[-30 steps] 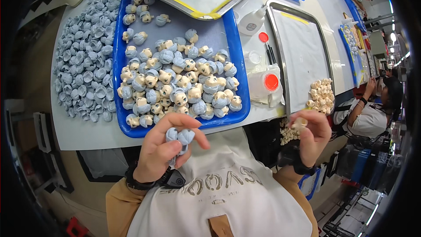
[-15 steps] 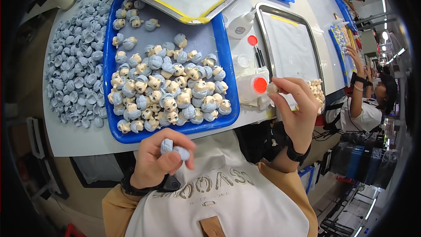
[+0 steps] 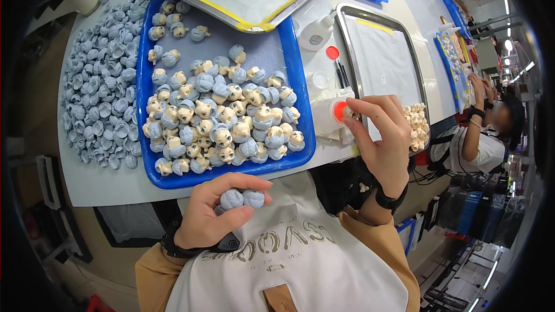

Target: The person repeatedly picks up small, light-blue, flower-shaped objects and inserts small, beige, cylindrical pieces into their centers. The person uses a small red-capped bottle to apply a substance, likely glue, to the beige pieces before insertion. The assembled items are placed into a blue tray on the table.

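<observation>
My left hand (image 3: 205, 214) is closed around several blue-grey doll hair pieces (image 3: 232, 199), held low in front of the blue tray's near edge. Thumb and fingertips of my right hand (image 3: 384, 141) pinch a small pale doll head piece (image 3: 349, 113). That piece is at the red mouth of a whitish jar (image 3: 326, 118); whether it touches the jar cannot be seen. Many doll heads (image 3: 222, 118) with blue-grey hair lie heaped in the blue tray (image 3: 312, 138). To its left spreads a big pile of loose hair shells (image 3: 95, 92).
A steel tray (image 3: 425, 81) lined with white sheet holds pale head pieces (image 3: 417, 127). A white squeeze bottle (image 3: 318, 32), a red lid (image 3: 332, 52) and dark thin tools (image 3: 342, 73) lie between the trays. A yellow-taped tray (image 3: 254, 25) overhangs the blue one. A co-worker (image 3: 474, 138) sits at right.
My right hand has moved left with the pale piece, bringing it to the jar's red mouth. My left hand has turned slightly, showing more of the hair pieces.
</observation>
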`<action>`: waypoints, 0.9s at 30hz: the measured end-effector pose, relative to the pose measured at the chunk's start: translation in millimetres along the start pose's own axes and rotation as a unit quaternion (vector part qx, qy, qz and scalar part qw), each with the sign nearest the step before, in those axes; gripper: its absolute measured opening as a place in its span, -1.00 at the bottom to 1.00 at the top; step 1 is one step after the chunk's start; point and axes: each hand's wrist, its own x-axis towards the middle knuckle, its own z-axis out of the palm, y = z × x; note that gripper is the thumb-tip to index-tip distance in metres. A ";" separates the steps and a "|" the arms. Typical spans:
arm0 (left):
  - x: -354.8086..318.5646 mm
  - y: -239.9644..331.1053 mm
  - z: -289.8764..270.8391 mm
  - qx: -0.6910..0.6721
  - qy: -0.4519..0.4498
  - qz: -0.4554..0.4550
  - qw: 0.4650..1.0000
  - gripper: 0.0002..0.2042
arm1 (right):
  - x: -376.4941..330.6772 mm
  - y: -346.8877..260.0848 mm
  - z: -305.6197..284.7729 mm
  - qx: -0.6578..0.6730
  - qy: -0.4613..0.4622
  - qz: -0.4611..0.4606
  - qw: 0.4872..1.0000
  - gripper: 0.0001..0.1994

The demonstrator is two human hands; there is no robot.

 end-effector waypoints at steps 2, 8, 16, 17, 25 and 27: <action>0.1 -0.3 0.8 0.007 -0.008 0.002 1.000 -0.70 | -1.6 1.1 0.1 0.004 0.004 0.003 1.000 -0.79; 0.6 -7.1 1.8 -0.041 0.003 0.039 0.998 -0.66 | -5.4 -1.7 -2.5 0.010 0.024 0.015 1.000 -0.80; 3.7 -15.9 -1.4 -0.030 0.035 0.084 0.995 -0.58 | -19.0 -0.3 5.6 0.025 0.085 0.039 0.995 -0.78; 2.9 -14.7 -1.6 -0.043 0.032 0.073 0.996 -0.58 | -20.5 -0.6 6.4 0.028 0.090 0.045 0.994 -0.77; 2.5 -9.2 7.4 -0.100 0.050 0.053 0.992 -0.66 | -26.6 -51.4 14.2 0.431 0.019 -0.066 0.900 -0.70; 1.5 -5.8 8.2 -0.081 0.044 0.047 0.995 -0.68 | -21.9 -60.4 18.1 0.412 -0.016 -0.083 0.907 -0.68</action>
